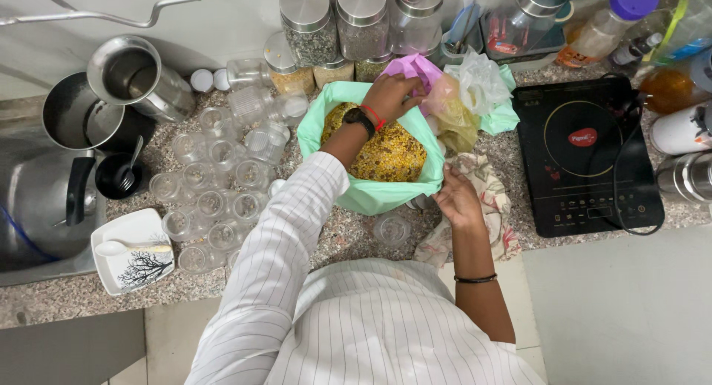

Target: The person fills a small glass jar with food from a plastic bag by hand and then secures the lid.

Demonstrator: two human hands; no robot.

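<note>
A light green plastic bag [371, 196] stands open on the speckled counter [341, 237], full of yellow and brown mixed grains [393, 151]. My left hand [391, 96] reaches across the bag's mouth and grips its far rim beside a purple bag [419, 67]. A black watch and a red thread sit on that wrist. My right hand [456, 199] pinches the near right edge of the green bag. A small clear jar [391, 229] stands on the counter just below the bag.
Several empty clear jars [215, 199] crowd the counter to the left. Steel pots [111, 96] and a white tray with a spoon [133, 250] lie further left. Filled steel-lidded jars [337, 29] line the back. A black induction cooktop [589, 155] sits right, a patterned cloth [489, 199] beside it.
</note>
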